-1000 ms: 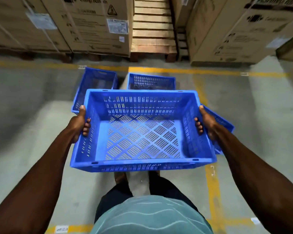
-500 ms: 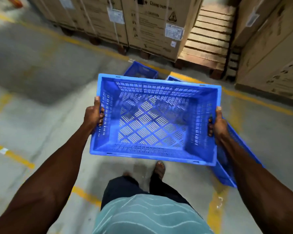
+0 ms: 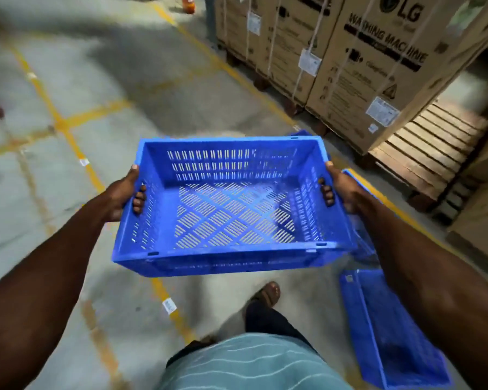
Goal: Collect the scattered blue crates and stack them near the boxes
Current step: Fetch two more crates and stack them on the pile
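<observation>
Gripping the short ends of an empty blue crate (image 3: pixel 234 204), the left hand (image 3: pixel 121 194) and right hand (image 3: pixel 340 190) hold it level above the concrete floor (image 3: pixel 124 80). Another blue crate (image 3: pixel 389 330) lies near right, with cardboard boxes (image 3: pixel 358 60) far right.

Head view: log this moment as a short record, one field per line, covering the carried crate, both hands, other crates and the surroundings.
carried item: blue crate, empty, slotted walls and base, held off the floor
left hand: left hand grips the crate's left wall, fingers through the slots
right hand: right hand grips the right wall the same way
other crates: second blue crate on the floor at lower right, partly hidden by the right arm
surroundings: cardboard boxes marked washing machine at upper right; wooden pallets beside them
floor: concrete with yellow lines
</observation>
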`<state>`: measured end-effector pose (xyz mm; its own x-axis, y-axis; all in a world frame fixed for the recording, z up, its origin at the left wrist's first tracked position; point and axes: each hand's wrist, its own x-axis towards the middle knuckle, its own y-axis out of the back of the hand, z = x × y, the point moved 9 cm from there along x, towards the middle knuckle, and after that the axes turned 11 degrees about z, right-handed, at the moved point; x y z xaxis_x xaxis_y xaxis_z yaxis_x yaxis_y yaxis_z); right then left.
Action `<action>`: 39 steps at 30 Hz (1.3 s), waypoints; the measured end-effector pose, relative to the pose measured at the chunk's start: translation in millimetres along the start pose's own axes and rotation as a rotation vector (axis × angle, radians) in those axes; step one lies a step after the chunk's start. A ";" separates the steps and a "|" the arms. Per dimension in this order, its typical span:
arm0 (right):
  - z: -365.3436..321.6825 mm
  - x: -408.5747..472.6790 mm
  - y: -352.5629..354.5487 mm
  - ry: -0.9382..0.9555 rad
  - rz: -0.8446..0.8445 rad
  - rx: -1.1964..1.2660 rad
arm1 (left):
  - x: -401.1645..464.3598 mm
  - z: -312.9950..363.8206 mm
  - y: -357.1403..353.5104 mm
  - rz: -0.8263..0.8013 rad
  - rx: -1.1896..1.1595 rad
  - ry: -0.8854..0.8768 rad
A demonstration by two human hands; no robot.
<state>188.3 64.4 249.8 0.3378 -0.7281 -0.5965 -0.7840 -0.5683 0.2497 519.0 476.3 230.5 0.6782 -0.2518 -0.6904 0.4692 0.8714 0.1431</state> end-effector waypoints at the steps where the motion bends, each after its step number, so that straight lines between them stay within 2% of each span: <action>1: -7.3 -7.8 -22.9 0.022 -0.036 -0.019 | -9.4 -12.4 26.1 0.010 -0.048 0.008; 5: -23.1 -48.3 -138.1 0.091 -0.182 -0.140 | -62.5 -72.0 151.2 0.175 -0.228 0.001; 10: -32.3 -102.0 -280.0 0.148 -0.388 -0.259 | -126.6 -144.5 272.9 0.377 -0.407 0.008; 19: -37.8 -199.9 -526.1 0.274 -0.679 -0.485 | -213.2 -276.7 423.0 0.860 -0.648 0.066; 30: -18.3 -334.2 -789.0 0.445 -1.086 -0.687 | -312.0 -362.2 500.2 1.213 -0.926 0.131; 39: 34.4 -460.2 -920.2 0.578 -1.308 -0.846 | -374.4 -430.0 514.3 1.418 -1.099 0.237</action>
<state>736.3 935.6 268.3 0.7839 0.4502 -0.4276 0.5867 -0.7625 0.2728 263.2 1199.8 257.6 0.0554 0.8237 -0.5643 -0.9460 0.2240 0.2342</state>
